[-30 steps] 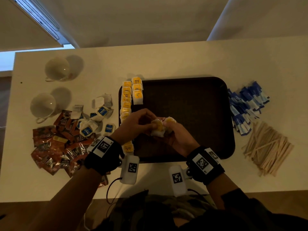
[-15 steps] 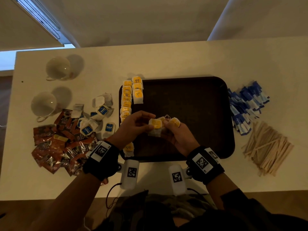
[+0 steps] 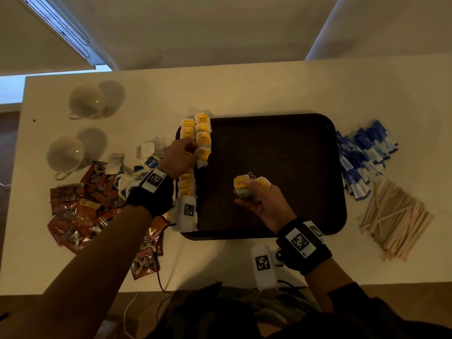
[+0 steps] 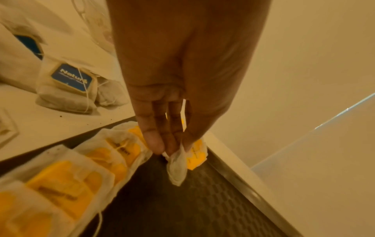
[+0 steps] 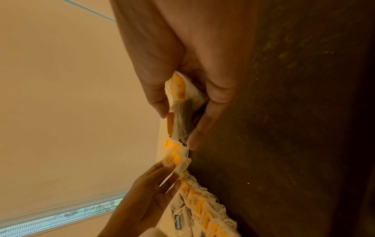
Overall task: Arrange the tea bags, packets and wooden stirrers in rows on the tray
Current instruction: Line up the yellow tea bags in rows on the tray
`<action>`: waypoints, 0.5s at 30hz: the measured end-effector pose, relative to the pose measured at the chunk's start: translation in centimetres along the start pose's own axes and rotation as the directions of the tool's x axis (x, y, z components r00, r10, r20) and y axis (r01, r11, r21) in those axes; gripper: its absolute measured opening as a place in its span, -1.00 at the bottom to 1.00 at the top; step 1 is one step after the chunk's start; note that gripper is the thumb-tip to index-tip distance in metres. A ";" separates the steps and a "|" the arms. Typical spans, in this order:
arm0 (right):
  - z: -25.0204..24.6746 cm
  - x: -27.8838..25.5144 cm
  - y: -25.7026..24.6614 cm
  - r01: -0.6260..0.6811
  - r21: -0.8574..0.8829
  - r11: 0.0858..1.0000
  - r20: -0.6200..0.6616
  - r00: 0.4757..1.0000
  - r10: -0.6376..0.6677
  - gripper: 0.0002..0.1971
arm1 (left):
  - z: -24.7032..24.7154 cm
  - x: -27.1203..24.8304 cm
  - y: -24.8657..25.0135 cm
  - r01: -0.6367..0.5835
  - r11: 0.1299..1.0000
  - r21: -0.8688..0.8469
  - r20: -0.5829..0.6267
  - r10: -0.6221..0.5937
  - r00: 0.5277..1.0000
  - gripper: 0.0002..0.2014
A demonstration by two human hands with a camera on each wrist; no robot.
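A dark brown tray [image 3: 281, 148] lies mid-table. Yellow-tagged tea bags [image 3: 187, 187] run in rows along its left edge [image 4: 67, 181]. My left hand [image 3: 182, 155] pinches one yellow-tagged tea bag [image 3: 203, 156] at the end of the second short row; the bag [image 4: 177, 165] hangs from thumb and fingertips over the tray floor. My right hand [image 3: 259, 199] hovers above the tray's middle, gripping a small bunch of yellow-tagged tea bags [image 3: 243, 188], seen edge-on between thumb and fingers [image 5: 180, 110].
Blue-tagged tea bags [image 3: 151, 162] and red-brown packets [image 3: 80, 211] lie scattered left of the tray. Two white cups [image 3: 85, 100] stand far left. Blue packets [image 3: 362, 157] and a heap of wooden stirrers [image 3: 393, 218] lie right of the tray.
The hands have parted. My left hand carried one tea bag up and left to the second row, while my right hand stayed over the tray with the remaining bags.
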State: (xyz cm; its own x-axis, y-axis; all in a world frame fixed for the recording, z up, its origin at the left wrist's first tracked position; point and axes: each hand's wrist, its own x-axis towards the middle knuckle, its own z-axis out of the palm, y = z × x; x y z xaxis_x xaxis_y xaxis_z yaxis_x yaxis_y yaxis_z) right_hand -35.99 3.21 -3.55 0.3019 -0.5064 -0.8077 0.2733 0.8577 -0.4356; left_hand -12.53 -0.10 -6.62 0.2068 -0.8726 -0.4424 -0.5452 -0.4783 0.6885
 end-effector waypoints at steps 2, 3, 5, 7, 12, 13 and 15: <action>0.0 0.0 -0.1 0.000 -0.014 1.000 0.012 1.000 0.000 -0.87 | 0.3 0.9 0.2 -0.004 0.998 0.069 0.014 0.003 1.000 -0.89; -0.1 0.0 -0.2 -0.003 -0.019 1.000 0.017 1.000 0.004 -0.87 | 0.5 1.2 0.3 -0.011 0.994 0.104 0.021 0.009 1.000 -0.86; -0.2 0.1 -0.2 -0.016 -0.028 0.999 0.013 1.000 0.017 -0.87 | 0.7 1.6 0.5 -0.013 0.987 0.158 0.011 0.011 1.000 -0.81; -0.3 0.2 -0.3 -0.027 -0.032 0.999 0.002 1.000 0.027 -0.86 | 0.8 1.9 0.5 -0.001 0.981 0.193 -0.022 0.006 1.000 -0.81; -0.4 0.3 -0.2 -0.031 -0.035 0.999 0.006 1.000 0.031 -0.80 | 1.1 2.4 0.6 0.033 0.953 0.302 -0.085 -0.007 0.996 -0.89; -0.4 0.4 -0.1 -0.030 -0.032 0.999 0.011 0.999 0.031 -0.83 | 1.1 2.4 0.6 0.037 0.948 0.316 -0.095 -0.007 0.995 -0.90; -0.4 0.4 -0.1 -0.027 -0.032 0.999 0.022 0.999 0.028 -0.86 | 1.1 2.4 0.6 0.051 0.940 0.336 -0.106 -0.016 0.994 -0.90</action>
State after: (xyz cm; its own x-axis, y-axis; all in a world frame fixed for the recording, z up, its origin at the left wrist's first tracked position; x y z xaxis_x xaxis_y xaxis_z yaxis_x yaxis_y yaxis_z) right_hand -36.22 2.99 -3.99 0.3298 -0.4839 -0.8106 0.2359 0.8737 -0.4255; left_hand -13.27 -2.33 -7.89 0.3006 -0.8703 -0.3902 -0.7751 -0.4613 0.4318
